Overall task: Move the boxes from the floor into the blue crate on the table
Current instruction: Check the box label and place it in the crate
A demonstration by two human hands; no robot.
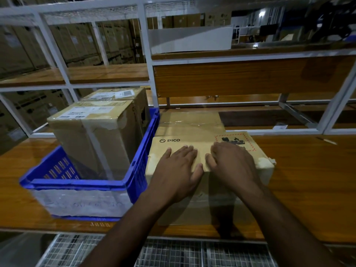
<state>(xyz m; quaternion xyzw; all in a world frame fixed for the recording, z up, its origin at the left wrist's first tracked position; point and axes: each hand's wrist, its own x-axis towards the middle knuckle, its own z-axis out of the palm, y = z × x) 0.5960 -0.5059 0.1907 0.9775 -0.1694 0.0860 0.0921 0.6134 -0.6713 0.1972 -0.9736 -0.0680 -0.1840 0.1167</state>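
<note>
Both hands flat on PICO box (pixel 192 145), bench (pixel 308 180).
Left hand (pixel 178 166), right hand (pixel 230 162) spread, gripping nothing, likely steadying it right of blue crate (pixel 82 185).

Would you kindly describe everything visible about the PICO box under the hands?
The PICO box is tan cardboard, with a black logo and a red-dashed warning label on top and torn, whitish corners. It sits upright on the wooden table, beside the blue crate. The left hand and right hand rest flat on its top.

Rear box (pixel 115 95) sits half-hidden behind front box (pixel 92 135).
</note>
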